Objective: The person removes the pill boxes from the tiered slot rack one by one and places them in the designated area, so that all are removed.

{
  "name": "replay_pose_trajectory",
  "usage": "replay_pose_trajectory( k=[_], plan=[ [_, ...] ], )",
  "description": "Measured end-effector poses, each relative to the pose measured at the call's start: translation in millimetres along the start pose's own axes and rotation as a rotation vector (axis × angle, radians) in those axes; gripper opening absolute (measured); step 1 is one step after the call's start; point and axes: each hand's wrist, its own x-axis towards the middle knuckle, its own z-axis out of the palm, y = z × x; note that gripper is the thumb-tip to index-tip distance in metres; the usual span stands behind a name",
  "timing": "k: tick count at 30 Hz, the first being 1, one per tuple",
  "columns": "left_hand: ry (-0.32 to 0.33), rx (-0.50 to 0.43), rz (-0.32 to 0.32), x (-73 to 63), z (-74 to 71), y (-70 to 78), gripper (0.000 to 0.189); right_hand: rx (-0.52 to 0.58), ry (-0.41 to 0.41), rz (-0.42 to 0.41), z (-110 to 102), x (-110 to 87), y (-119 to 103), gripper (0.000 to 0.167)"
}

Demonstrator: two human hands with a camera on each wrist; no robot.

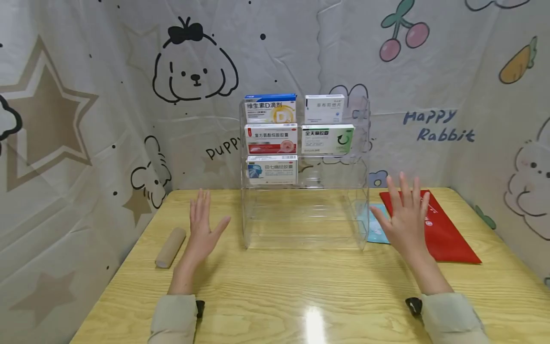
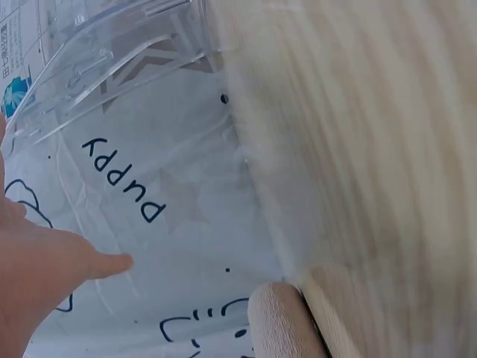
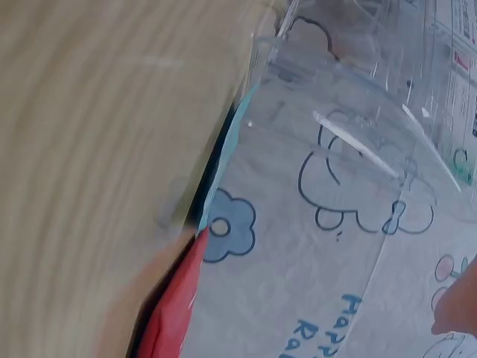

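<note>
Okay, head view: transparent rack [image 1: 307, 220] stands upright on the wood-look table [image 1: 283, 296], five medicine boxes on it. Top tier: blue-topped box [image 1: 270, 109] on the rack's left, plain white box [image 1: 324, 109] on its right. Second tier: red-and-white box [image 1: 271, 139] left, green-and-white box [image 1: 328, 139] right. Third tier: blue-and-white box [image 1: 272, 170] on the left. Left hand [image 1: 202, 234] is left of the rack, apart from it; fingers straight and nearly together, thumb spread wide, holding nothing. Cardboard tube [image 1: 170, 247] lies left of the rack, beyond that hand. Right hand [image 1: 405, 222] is right of the rack, fingers straight and fanned, thumb out, nothing held. Behind it in view: teal packet [image 1: 377, 224] just beside the rack's right side, and red pouch [image 1: 455, 239] farther right. Printed cloth [image 1: 279, 52] hangs behind the rack.

Left wrist view: rack at upper left, tube well apart from it near the bottom; left thumb sticks out, other fingers cut off, can't tell their spread here.

Right wrist view: rack at upper right, packet edge nearest it, pouch farther off; only a sliver of right hand shows, finger state unclear here.
</note>
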Motion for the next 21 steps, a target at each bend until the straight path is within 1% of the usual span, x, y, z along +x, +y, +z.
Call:
replay_pose_trajectory(
  k=[5,8,11,13,15,17,18,20,21],
  plan=[
    [0.001,-0.065,0.038,5.0,5.8,1.9,0.086,0.068,0.085,-0.090,12,3.9,-9,0.081],
    [0.013,-0.082,0.058,8.8,9.4,2.2,0.085,0.110,0.132,-0.144,18,7.8,-16,0.075],
    [0.032,-0.092,0.076,12.7,11.9,2.1,0.081,0.148,0.163,-0.179,22,13.8,-24,0.068],
    [0.044,-0.101,0.089,15.4,13.6,2.0,0.078,0.161,0.165,-0.195,24,18.9,-31,0.066],
    [0.037,-0.124,0.085,17.4,15.0,2.3,0.076,0.182,0.165,-0.202,25,24.4,-37,0.066],
    [0.023,-0.145,0.081,19.6,16.5,2.4,0.074,0.203,0.159,-0.204,27,30.2,-42,0.072],
    [0.016,-0.154,0.080,20.4,17.2,2.4,0.073,0.209,0.154,-0.209,28,33.2,-44,0.072],
    [-0.001,-0.167,0.074,21.6,18.3,2.8,0.070,0.232,0.149,-0.220,31,39.5,-48,0.079],
    [-0.006,-0.167,0.077,22.1,18.9,2.9,0.069,0.236,0.141,-0.226,32,42.5,-51,0.080]
  ],
)
